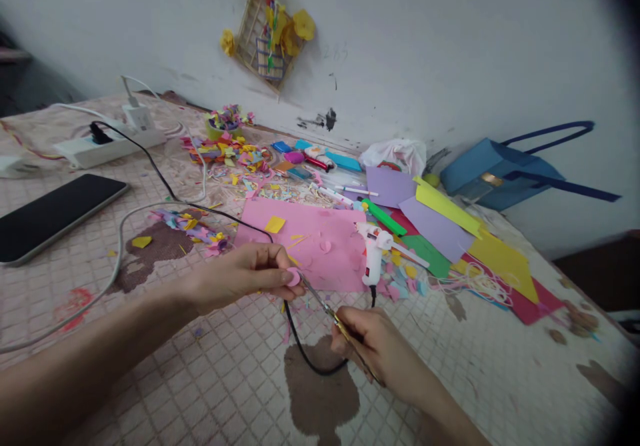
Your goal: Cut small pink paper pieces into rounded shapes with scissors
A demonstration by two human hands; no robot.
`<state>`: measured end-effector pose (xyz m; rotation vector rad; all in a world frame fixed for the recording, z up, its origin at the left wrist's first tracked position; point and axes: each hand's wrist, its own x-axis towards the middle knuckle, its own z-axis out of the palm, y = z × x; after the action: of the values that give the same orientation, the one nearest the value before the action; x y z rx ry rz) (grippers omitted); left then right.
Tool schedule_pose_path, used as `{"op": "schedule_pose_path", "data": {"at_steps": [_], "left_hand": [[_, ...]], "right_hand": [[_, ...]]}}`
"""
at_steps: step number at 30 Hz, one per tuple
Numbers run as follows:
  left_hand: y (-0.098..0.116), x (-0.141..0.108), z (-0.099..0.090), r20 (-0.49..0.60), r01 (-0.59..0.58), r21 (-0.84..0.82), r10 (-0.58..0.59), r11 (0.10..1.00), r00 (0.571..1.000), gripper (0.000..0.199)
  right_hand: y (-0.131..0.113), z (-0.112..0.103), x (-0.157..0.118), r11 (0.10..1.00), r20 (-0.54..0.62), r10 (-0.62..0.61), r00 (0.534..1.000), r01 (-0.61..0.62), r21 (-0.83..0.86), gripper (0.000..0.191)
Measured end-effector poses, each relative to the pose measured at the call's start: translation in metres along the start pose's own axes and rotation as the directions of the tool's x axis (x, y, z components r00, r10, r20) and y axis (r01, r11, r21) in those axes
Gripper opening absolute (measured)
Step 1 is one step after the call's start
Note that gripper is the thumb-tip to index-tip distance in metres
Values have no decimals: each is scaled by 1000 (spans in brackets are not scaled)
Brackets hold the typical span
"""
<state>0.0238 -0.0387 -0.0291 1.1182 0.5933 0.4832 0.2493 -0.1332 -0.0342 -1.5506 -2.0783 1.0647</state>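
- At center frame, the left hand (pixel 260 276) pinches a small, round pink paper piece (pixel 293 277).
- The right hand (pixel 367 339) grips gold-handled metal scissors (pixel 334 315), tips at the piece's right edge.
- A white plastic glue gun (pixel 373 259) borders the room rightward.
- Lower center, a black cord (pixel 320 371) loops across open, grid-patterned desk (pixel 235 373).

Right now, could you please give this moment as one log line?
left hand: holding rounded pink paper piece; right hand: holding gold-handled scissors; nearby: white glue gun
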Motion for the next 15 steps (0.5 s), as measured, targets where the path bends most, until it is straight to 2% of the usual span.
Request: {"op": "schedule_pose_path", "data": {"at_steps": [7,11,15], "left_hand": [[1,1,0,-6,10,-15,-11,1000,1000,13],[2,1,3,-30,7,-15,-8,1000,1000,13],[3,1,5,-37,12,-27,-13,1000,999,14]], "right_hand": [[0,1,0,999,-28,-3,1000,2,-40,37],[-1,5,-2,987,-12,3,1000,-1,159,32],[0,9,-4,926,49,40,998,-56,374,46]]}}
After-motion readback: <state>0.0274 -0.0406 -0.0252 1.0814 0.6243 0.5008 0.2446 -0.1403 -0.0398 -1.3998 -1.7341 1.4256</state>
